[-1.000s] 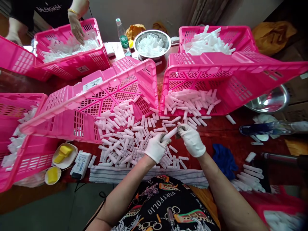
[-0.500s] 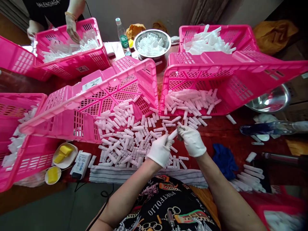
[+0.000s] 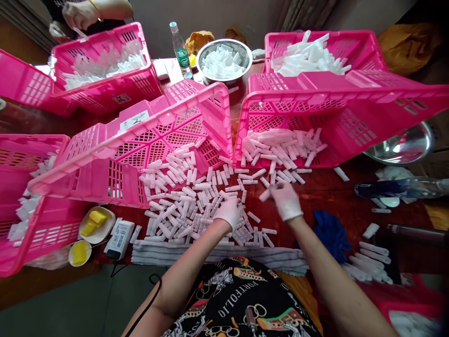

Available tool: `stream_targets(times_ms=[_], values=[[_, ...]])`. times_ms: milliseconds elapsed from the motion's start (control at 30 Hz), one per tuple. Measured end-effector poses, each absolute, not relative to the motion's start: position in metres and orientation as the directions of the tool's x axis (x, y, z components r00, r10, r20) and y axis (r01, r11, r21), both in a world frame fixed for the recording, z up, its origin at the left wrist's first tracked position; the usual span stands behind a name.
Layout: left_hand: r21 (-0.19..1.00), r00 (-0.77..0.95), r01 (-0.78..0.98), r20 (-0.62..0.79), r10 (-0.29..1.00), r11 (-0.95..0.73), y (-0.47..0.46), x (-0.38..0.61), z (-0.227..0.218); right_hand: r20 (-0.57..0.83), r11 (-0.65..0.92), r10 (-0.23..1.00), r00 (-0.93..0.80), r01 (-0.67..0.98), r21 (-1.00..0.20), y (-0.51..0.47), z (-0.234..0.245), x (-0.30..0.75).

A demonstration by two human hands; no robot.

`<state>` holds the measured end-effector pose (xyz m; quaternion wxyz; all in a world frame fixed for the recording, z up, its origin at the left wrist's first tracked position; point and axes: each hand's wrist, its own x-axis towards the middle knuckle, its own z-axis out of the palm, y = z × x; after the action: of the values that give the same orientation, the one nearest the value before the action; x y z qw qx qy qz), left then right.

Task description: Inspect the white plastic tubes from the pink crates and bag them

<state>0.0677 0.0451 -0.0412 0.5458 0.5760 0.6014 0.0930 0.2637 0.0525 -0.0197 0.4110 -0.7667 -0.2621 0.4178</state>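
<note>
Both my hands wear white gloves. My left hand rests palm down on the heap of small white plastic pieces spread over the dark table, its fingers curled among them. My right hand is a little to the right, closed round one white piece that sticks out to the left. A tipped pink crate spills pieces on the left, and a second tipped pink crate holds another pile.
A folded grey cloth lies along the near edge. Yellow sponges in dishes, a white device, a blue cloth, a steel bowl, a bottle. Another person's hands work over the far-left crate.
My hands, joined on one white piece, have parted. The left dropped onto the heap; the right kept the piece and shifted right. The other person's hands lifted out of the far crate.
</note>
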Motion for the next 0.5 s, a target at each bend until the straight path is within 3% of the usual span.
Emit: stream_targets(times_ms=[33,100,267,500], values=[[0.701,0.203,0.651,-0.531,0.823,0.291,0.056,0.066,-0.046,-0.398,-0.449,0.711,0.579,-0.062,-0.891,0.065,-0.026,0.274],[0.608,0.164,0.772,-0.473,0.866,0.186,0.080,0.069,-0.054,-0.355,-0.382,0.688,0.632,-0.100,-0.919,0.083,-0.040,0.286],[0.438,0.390,0.875,-0.381,0.838,-0.208,0.132,0.110,-0.063,-0.327,-0.463,0.838,0.438,0.251,-0.850,0.071,-0.084,0.246],[0.419,0.433,0.872,-0.414,0.801,-0.254,0.140,0.138,-0.080,-0.328,-0.499,0.826,0.459,0.325,-0.803,0.040,-0.117,0.201]])
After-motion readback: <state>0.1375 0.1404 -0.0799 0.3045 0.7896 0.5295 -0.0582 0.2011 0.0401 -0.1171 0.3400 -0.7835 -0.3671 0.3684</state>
